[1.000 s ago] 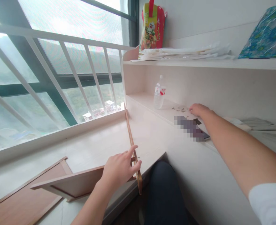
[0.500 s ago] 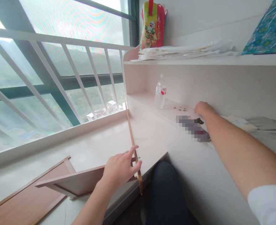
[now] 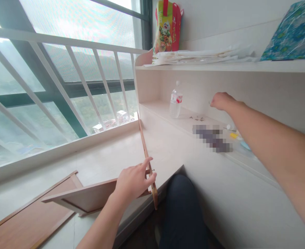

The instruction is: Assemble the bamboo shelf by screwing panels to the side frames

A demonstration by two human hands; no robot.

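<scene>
My left hand (image 3: 134,181) is wrapped around the corner where a brown wooden panel (image 3: 90,197) meets a long narrow wooden board (image 3: 142,138). Its thumb and forefinger lie on either side of the board. A small screw (image 3: 153,170) sticks out of the board between them. My right hand (image 3: 222,101) is raised above the back of the shelf, fingers pinched on a small screw-like piece (image 3: 210,103), of which only the tip shows. Several small loose pieces (image 3: 198,118) lie on the shelf below it, beside a blurred-out dark item (image 3: 212,138).
A clear water bottle (image 3: 176,100) stands on the shelf. Another wooden panel (image 3: 35,211) lies flat at the lower left. White railings (image 3: 77,65) run before the window. Bags and papers (image 3: 194,57) sit on the upper shelf. My knee (image 3: 185,207) is by the ledge's edge.
My right hand has lifted off the shelf surface, with the small piece in its fingers. Yellow and white items under that arm now show. My left hand keeps its place on the wood.
</scene>
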